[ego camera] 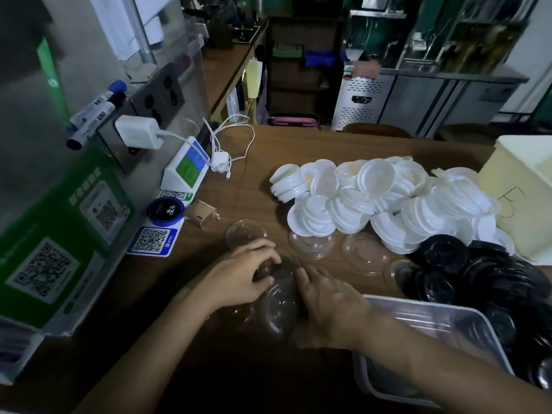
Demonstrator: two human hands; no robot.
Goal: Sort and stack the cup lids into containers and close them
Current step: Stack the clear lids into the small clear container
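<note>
1. Holding a stack of clear lids [280, 303] between both grips, low over the near middle of the worktop [268, 150].
2. Curling the fingers of the left grip [239, 276] over the stack's far-left top, clasping it.
3. Pressing the right grip [331, 312] against the stack's right side, fingers fairly straight and close together, thumb hidden.
4. Lying just beyond the grips, apart from one another: several loose clear lids [310, 243], flat on the worktop.
5. Heaped farther right: white lids [373, 201], touching a pile of black lids [478, 279] on their near-right side.
6. Sitting near right, partly under the right forearm: a clear rectangular container [448, 321], uncovered, black lids against its right edge.
7. Standing far right against the white heap: a cream tub [522, 189] with a handwritten 5.
8. Lining the left edge: a blue QR placard [152, 241] and, above it, a plugged-in white charger [138, 132].
</note>
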